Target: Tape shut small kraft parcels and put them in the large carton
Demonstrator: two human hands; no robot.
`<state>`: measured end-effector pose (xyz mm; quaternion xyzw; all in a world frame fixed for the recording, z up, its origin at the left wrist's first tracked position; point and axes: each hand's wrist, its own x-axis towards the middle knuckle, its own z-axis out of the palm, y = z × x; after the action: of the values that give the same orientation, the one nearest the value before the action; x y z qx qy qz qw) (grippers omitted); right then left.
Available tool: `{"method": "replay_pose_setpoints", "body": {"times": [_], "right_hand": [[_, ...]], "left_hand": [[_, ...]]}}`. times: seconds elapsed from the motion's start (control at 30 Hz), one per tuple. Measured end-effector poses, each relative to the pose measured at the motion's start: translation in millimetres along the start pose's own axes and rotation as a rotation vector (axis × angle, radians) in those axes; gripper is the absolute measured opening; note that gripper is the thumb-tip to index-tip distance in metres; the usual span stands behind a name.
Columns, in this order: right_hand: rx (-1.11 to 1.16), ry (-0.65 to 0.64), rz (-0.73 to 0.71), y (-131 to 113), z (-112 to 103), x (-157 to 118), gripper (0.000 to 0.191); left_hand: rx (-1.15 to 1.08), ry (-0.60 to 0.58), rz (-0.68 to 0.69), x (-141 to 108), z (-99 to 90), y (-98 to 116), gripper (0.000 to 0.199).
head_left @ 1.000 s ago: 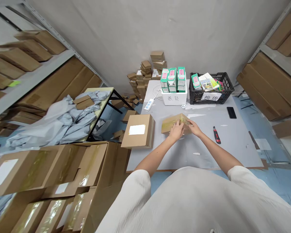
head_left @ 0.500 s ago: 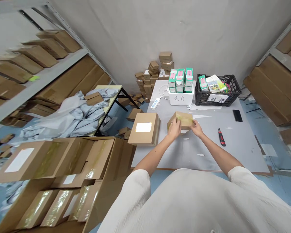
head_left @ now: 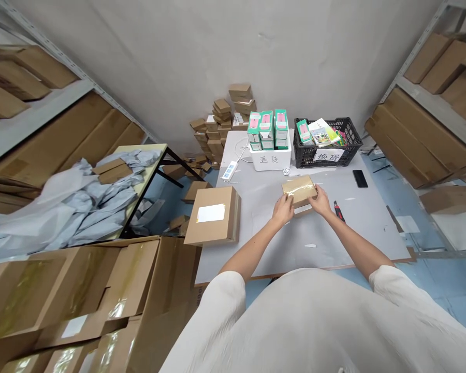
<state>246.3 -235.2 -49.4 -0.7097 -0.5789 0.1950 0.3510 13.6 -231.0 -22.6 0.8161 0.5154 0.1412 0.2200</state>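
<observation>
A small brown cardboard box (head_left: 300, 189) with shiny tape across its top and a white label on its near side is held between both hands over the grey table (head_left: 256, 259). My left hand (head_left: 283, 209) grips its near left corner. At its right end, my right hand (head_left: 320, 201) has its fingers closed on the box. To the left, a larger brown box (head_left: 212, 215) with a white label sits at the table's left edge. A red and black utility knife (head_left: 338, 211) lies right of my right hand, partly behind the forearm.
Along the table's back are a white bin (head_left: 271, 160) of green and pink boxes and a black crate (head_left: 328, 154). A phone (head_left: 360, 178) lies at right, a power strip (head_left: 230, 171) at back left. A large open carton (head_left: 171, 290) of taped boxes stands at lower left.
The small box has tilted so its taped top faces the camera more, and both hands have moved with it, nearer the knife. The camera view has shifted, sliding the surroundings leftward.
</observation>
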Motion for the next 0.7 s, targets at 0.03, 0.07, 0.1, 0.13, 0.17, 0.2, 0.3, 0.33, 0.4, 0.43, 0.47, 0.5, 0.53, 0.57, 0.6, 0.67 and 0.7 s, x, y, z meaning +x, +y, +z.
{"method": "replay_pose_setpoints", "body": {"times": [0.03, 0.07, 0.1, 0.13, 0.17, 0.2, 0.3, 0.33, 0.4, 0.43, 0.47, 0.5, 0.53, 0.57, 0.6, 0.67, 0.7], "right_hand": [[0.005, -0.007, 0.003, 0, 0, -1, 0.074], [0.015, -0.019, -0.007, 0, 1, -3, 0.074], [0.026, -0.033, -0.024, -2, 2, -5, 0.074], [0.037, -0.046, -0.043, -4, 5, -7, 0.074], [0.048, -0.058, -0.056, -8, 7, -9, 0.075], [0.057, -0.066, -0.063, -12, 10, -11, 0.075], [0.088, -0.092, -0.069, -24, 18, -17, 0.072], [0.106, -0.108, -0.078, -27, 20, -18, 0.068], [0.170, -0.157, -0.112, -31, 24, -20, 0.059], [0.216, -0.190, -0.133, -31, 26, -20, 0.055], [0.263, -0.222, -0.150, -31, 28, -20, 0.052], [0.305, -0.248, -0.160, -29, 30, -19, 0.049], [0.336, -0.265, -0.158, -26, 32, -18, 0.047], [0.352, -0.269, -0.144, -23, 35, -16, 0.044], [0.353, -0.262, -0.120, -19, 37, -14, 0.041], [0.317, -0.231, -0.062, -9, 40, -11, 0.036], [0.286, -0.223, -0.037, -4, 41, -10, 0.035]], "left_hand": [[0.041, 0.005, 0.017, 3, -2.2, 5, 0.050], [0.073, 0.013, 0.038, 5, -4.8, 10, 0.050], [0.084, 0.010, 0.066, 8, -7.5, 16, 0.050], [0.079, 0.005, 0.095, 10, -10.1, 20, 0.052], [0.064, -0.003, 0.120, 13, -12.3, 25, 0.055], [0.051, -0.010, 0.134, 15, -14.1, 29, 0.059], [0.034, -0.028, 0.141, 16, -18.0, 34, 0.067], [0.036, -0.036, 0.137, 15, -19.3, 34, 0.067], [0.042, -0.048, 0.110, 11, -22.4, 31, 0.065], [0.046, -0.051, 0.087, 8, -24.3, 29, 0.063], [0.051, -0.051, 0.061, 5, -26.4, 26, 0.060], [0.055, -0.050, 0.034, 2, -28.6, 24, 0.058], [0.059, -0.049, 0.008, -1, -30.7, 22, 0.055], [0.063, -0.047, -0.015, -4, -32.8, 20, 0.051], [0.066, -0.043, -0.035, -6, -34.6, 18, 0.048], [0.070, -0.029, -0.073, -9, -37.6, 13, 0.043], [0.073, -0.020, -0.088, -11, -38.8, 10, 0.042]]}}
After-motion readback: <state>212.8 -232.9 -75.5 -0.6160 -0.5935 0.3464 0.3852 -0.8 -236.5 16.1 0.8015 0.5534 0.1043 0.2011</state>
